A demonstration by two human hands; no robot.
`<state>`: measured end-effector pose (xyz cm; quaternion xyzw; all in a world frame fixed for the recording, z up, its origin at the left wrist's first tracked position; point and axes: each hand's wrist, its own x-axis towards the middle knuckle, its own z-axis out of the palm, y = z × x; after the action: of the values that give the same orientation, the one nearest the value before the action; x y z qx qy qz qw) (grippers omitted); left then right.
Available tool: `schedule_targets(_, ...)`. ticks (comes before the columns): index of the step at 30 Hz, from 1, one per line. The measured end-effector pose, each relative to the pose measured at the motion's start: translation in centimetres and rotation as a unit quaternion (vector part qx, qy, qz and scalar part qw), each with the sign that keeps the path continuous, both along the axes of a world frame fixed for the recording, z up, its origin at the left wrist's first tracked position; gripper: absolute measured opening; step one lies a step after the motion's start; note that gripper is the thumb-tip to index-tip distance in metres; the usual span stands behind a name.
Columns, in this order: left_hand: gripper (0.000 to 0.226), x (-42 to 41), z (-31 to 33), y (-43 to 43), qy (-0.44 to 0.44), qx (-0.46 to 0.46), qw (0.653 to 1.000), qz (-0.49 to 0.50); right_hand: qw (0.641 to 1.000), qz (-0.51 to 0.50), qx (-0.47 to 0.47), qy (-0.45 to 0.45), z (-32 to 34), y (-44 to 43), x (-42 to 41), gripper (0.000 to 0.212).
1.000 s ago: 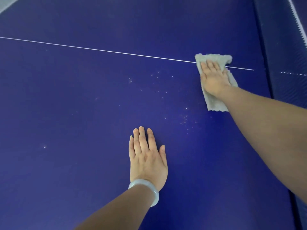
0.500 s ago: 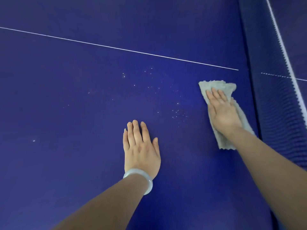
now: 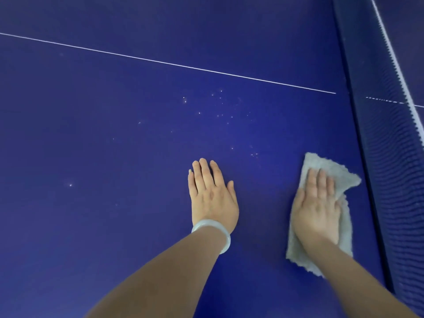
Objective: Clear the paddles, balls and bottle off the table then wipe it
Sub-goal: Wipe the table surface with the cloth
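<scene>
The dark blue table tennis table (image 3: 114, 226) fills the view. My right hand (image 3: 317, 206) lies flat with straight fingers on a grey cloth (image 3: 321, 165), pressing it onto the table close to the net. My left hand (image 3: 212, 198) rests flat on the bare surface to the left of the cloth, fingers straight, a pale bangle on its wrist. Small white specks (image 3: 220, 115) dot the surface beyond both hands. No paddles, balls or bottle are in view.
The dark net (image 3: 390, 157) with its white top band runs along the right side, just right of the cloth. A thin white centre line (image 3: 169, 63) crosses the table beyond the specks.
My right hand has dragged the cloth along the net toward me, from the white line down to beside my left hand. My left hand has stayed flat in place.
</scene>
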<state>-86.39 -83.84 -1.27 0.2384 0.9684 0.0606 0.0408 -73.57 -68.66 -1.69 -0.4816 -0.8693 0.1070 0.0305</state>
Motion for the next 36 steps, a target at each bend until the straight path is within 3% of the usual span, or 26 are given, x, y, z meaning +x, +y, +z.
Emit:
schedule_targets(5, 0.064, -0.1, 0.2, -0.3, -0.019, 0.032, 0.999, -0.007, 1.0, 0.007, -0.016, -0.018, 0.2, -5.4, -4.7, 0.059)
schedule_targets(11, 0.054, -2.7, 1.1, -3.0, -0.076, 0.155, 0.983, -0.062, 0.999, 0.032, 0.003, -0.026, -0.2, -4.5, -6.5, 0.058)
schedule_targets(14, 0.056, -6.6, 1.4, -5.8, -0.013, 0.12, 0.992, -0.033, 0.999, 0.025, 0.0, -0.024, -0.2, -4.4, -6.8, 0.058)
schedule_targets(18, 0.064, -10.8, 0.8, -7.2, -0.024, 0.057, 0.997, 0.036, 1.0, 0.011, 0.004, -0.027, -0.2, -4.2, -7.6, 0.058)
schedule_targets(31, 0.072, -11.3, -0.2, -6.2, 0.013, -0.001, 0.998, 0.058, 0.996, -0.089, -0.012, -0.006, 0.5, 0.7, -20.0, 0.06)
schedule_targets(33, 0.073, -11.2, -0.1, -6.2, 0.01, 0.004, 0.998, 0.059, 0.999, -0.036, -0.019, -0.005, 0.6, 0.2, -22.9, 0.059)
schedule_targets(36, 0.072, -11.3, -0.1, -6.2, 0.007, 0.012, 0.998, 0.06, 0.991, 0.133, 0.004, -0.009, -0.1, -0.1, -24.5, 0.058)
